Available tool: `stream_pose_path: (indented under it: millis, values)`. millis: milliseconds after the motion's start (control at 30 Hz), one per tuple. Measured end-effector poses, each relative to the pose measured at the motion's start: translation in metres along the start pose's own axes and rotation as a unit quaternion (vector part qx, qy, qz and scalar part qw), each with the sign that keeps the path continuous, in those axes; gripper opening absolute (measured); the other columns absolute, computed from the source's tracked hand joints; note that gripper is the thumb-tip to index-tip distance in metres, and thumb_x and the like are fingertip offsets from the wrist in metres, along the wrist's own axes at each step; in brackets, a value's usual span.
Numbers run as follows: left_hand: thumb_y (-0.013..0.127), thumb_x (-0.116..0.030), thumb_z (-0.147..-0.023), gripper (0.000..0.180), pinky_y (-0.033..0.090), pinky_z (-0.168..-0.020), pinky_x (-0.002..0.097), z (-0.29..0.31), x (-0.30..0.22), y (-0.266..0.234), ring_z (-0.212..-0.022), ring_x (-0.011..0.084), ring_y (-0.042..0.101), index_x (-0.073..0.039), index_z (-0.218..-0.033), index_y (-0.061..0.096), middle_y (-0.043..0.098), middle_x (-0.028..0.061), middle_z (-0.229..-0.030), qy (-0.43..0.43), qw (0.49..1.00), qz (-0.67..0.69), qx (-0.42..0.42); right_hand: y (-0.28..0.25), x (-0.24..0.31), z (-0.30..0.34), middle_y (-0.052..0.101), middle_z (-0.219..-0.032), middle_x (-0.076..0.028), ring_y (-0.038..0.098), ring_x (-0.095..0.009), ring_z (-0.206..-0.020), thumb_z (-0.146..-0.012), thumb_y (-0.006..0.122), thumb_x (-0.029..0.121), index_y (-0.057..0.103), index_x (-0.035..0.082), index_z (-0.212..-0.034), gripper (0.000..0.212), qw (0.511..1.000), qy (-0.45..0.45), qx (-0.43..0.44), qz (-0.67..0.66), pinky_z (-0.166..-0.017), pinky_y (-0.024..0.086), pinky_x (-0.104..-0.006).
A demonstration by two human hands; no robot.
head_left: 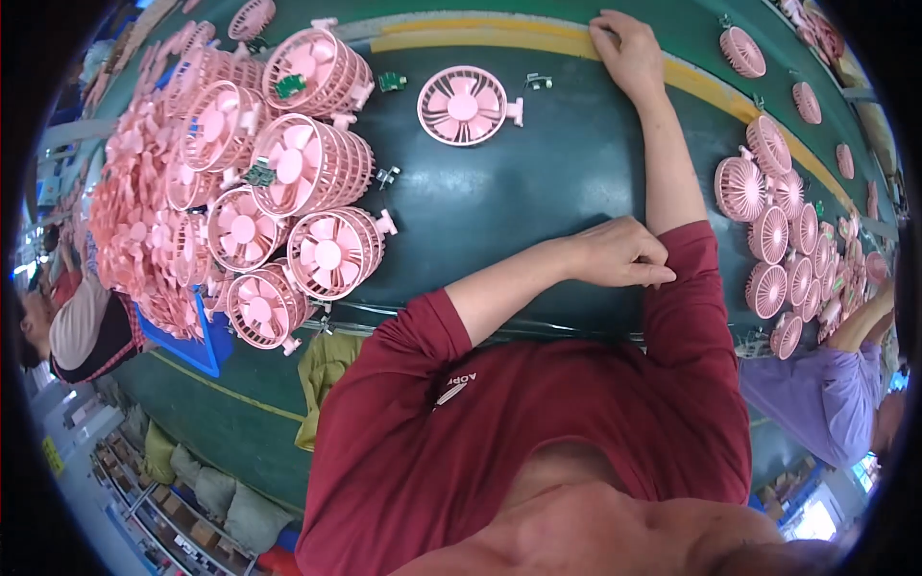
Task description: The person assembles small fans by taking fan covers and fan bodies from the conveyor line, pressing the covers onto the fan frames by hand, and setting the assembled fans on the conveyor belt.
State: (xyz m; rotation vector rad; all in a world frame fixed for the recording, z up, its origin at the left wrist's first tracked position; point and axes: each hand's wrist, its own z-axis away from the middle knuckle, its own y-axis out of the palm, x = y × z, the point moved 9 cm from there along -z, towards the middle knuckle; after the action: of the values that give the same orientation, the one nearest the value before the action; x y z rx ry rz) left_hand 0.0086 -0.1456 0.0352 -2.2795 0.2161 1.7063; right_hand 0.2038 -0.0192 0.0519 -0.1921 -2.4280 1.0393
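Note:
My left hand (pixel 619 252) crosses in front of me, its fingers curled closed at the elbow of my right arm, pinching the dark red sleeve (pixel 684 264) near its cuff. Stretched out to the far side of the bench, my right hand (pixel 631 56) rests by the yellow strip (pixel 538 38) with its fingers apart and nothing in them. Left of that hand lies a pink fan housing (pixel 463 106) with its blades facing up and a short stem pointing right. Small green circuit boards lie on both sides of it, one on the left (pixel 392 82) and one on the right (pixel 540 83).
Stacked pink fan housings (pixel 331 252) stand at the left, beside a heap of pink fan blades (pixel 144 211) over a blue bin (pixel 213 346). More pink fan cages (pixel 768 235) are grouped at the right. Co-workers sit on both sides, one in a purple sleeve (pixel 816 398).

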Motion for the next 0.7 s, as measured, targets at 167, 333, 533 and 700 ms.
stream_pose_path:
  millis: [167, 333, 533, 700]
  values:
    - [0.062, -0.027, -0.092, 0.036, 0.043, -0.053, 0.0359, 0.004, 0.005, -0.001, -0.056, 0.0249, 0.058, -0.002, -0.066, 0.058, 0.06, 0.0089, -0.062, 0.006, 1.0, -0.003, -0.019, -0.003, 0.019, 0.003, 0.067, -0.106, -0.016, 0.059, -0.035, -0.103, -0.082, 0.066, 0.019, 0.069, 0.004, -0.089, 0.016, 0.999, 0.036, -0.006, 0.004, -0.09, 0.047, -0.0429]
    - [0.062, -0.028, -0.092, 0.039, 0.042, -0.053, 0.0372, 0.001, -0.001, 0.004, -0.056, 0.0284, 0.056, -0.001, -0.065, 0.055, 0.058, 0.0113, -0.061, 0.027, 0.999, 0.002, -0.02, -0.013, 0.01, 0.005, 0.067, -0.106, -0.017, 0.06, -0.036, -0.101, -0.082, 0.066, 0.018, 0.07, 0.002, -0.091, 0.018, 0.999, 0.031, -0.005, 0.014, -0.09, 0.047, -0.0422]
    - [0.062, -0.028, -0.092, 0.039, 0.043, -0.055, 0.0388, 0.005, 0.002, 0.003, -0.058, 0.0293, 0.057, -0.001, -0.065, 0.055, 0.059, 0.0118, -0.062, 0.016, 0.999, 0.001, -0.029, 0.007, 0.002, 0.006, 0.067, -0.117, -0.008, 0.059, -0.031, -0.107, -0.088, 0.063, 0.027, 0.071, 0.01, -0.102, 0.023, 0.999, -0.002, 0.024, 0.033, -0.093, 0.046, -0.039]
    - [0.062, -0.028, -0.091, 0.037, 0.044, -0.056, 0.0382, 0.004, -0.001, 0.001, -0.058, 0.0286, 0.059, -0.002, -0.066, 0.059, 0.061, 0.0111, -0.063, 0.02, 0.999, -0.001, -0.03, 0.006, 0.001, 0.005, 0.066, -0.119, -0.008, 0.058, -0.031, -0.109, -0.088, 0.063, 0.026, 0.071, 0.01, -0.103, 0.024, 0.999, 0.006, 0.028, 0.038, -0.094, 0.046, -0.0391]
